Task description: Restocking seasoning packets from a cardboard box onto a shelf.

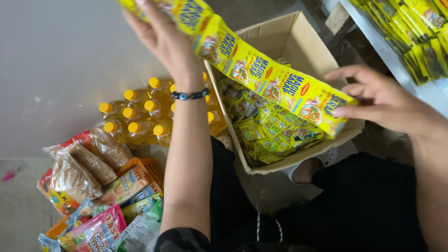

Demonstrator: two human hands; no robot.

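My left hand [163, 37] is raised at the top of the view, gripping the upper end of a long strip of joined yellow sachets [266, 74]. The strip runs down to the right, where my right hand [382, 100] pinches its lower end between thumb and fingers. A dark beaded bracelet [189, 95] sits on my left wrist. Below the strip stands an open cardboard box [289, 39] holding several more yellow sachet strips [266, 130].
A cluster of yellow-capped oil bottles [140, 116] stands left of the box by a grey wall. Bags of brown goods and colourful snack packets [93, 186] lie on the floor at lower left. More yellow sachets [415, 32] hang at upper right.
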